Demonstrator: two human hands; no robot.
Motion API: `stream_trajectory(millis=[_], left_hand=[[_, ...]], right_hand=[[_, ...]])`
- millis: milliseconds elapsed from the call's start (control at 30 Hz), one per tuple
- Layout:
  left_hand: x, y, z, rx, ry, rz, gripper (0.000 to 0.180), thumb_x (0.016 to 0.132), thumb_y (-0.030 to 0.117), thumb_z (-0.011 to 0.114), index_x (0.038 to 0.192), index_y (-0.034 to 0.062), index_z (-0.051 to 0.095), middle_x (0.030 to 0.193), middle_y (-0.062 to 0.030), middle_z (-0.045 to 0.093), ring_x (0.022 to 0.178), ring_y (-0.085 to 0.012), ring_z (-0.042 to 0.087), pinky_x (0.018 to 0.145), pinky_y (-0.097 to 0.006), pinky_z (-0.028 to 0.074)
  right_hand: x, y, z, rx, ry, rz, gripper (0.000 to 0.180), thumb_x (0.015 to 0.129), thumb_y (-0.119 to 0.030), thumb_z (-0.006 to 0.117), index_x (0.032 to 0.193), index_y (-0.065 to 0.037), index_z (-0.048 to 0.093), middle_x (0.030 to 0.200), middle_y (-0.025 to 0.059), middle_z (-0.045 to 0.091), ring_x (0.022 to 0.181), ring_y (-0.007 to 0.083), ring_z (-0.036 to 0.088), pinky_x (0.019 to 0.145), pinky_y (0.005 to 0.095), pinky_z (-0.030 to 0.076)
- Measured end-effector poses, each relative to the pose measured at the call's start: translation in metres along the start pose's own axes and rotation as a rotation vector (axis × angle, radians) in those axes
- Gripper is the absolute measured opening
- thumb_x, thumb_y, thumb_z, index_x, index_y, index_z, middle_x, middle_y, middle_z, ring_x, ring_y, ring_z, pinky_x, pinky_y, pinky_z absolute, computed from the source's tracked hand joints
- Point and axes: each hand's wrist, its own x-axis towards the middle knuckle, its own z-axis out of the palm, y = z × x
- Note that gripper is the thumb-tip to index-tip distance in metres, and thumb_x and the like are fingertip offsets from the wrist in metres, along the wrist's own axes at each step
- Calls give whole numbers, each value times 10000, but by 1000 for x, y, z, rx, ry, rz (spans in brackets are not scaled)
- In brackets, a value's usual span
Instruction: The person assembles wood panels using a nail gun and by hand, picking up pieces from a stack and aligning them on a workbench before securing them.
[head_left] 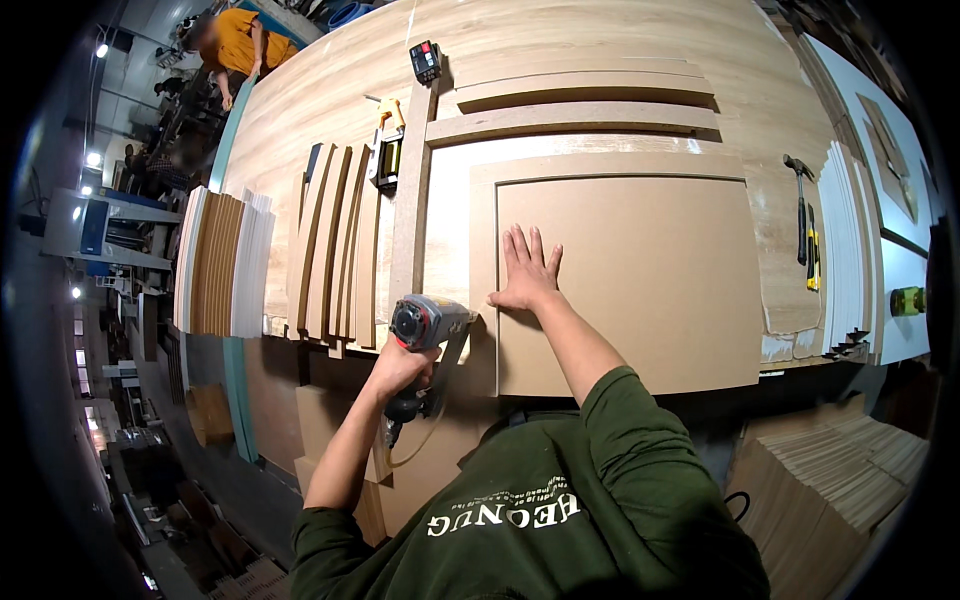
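I am gripping a nail gun (420,325) in my left hand (400,368), fingers closed around its handle, its nose touching the left edge of a brown panel (640,280). My right hand (526,272) is lying open, pressing flat on that panel, just right of the gun. Wooden strips (335,245) are leaning farther left; a hammer (800,205) is lying far right.

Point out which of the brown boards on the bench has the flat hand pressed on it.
It is the large square panel at the bench's near edge: the right hand lies flat on its left part. The narrow strips fanned out to the left lie untouched.
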Motion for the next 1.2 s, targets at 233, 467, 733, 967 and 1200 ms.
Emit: stream_trajectory(millis=[233,467,733,967,1200], left_hand=[[3,-7,-1,5,6,-8,88,814,84,653,802,41,577,590,-27,565,512,-126,567,480,-292,476],[0,-2,3,14,-10,-11,103,805,90,663,779,33,580,598,-30,570,514,-121,565,485,-294,489],[-3,-9,0,31,0,-22,96,800,97,661,798,33,589,598,-29,576,524,-122,573,498,-292,482],[0,-3,0,78,-13,36,85,812,106,632,826,31,595,605,-28,574,540,-131,572,512,-298,471],[25,-27,-36,17,-19,170,202,708,87,606,901,32,631,602,-42,581,508,-139,567,474,-298,443]], right_hand=[[0,0,-2,-6,8,-7,1224,656,-519,754,1543,-111,17,1621,43,-46,1480,306,-101,1136,647,-28],[0,2,-2,0,12,-5,1225,653,-519,755,1543,-111,20,1621,39,-42,1480,306,-94,1136,649,-24],[1,0,3,4,15,-12,1214,660,-510,751,1544,-113,19,1621,37,-42,1480,305,-95,1138,646,-25],[0,2,-2,-14,27,7,1201,666,-511,744,1543,-105,32,1621,49,-37,1481,309,-94,1135,651,-27],[36,-11,9,44,9,-66,1309,591,-536,788,1534,-69,9,1615,125,-19,1472,367,-75,1095,709,-20]])
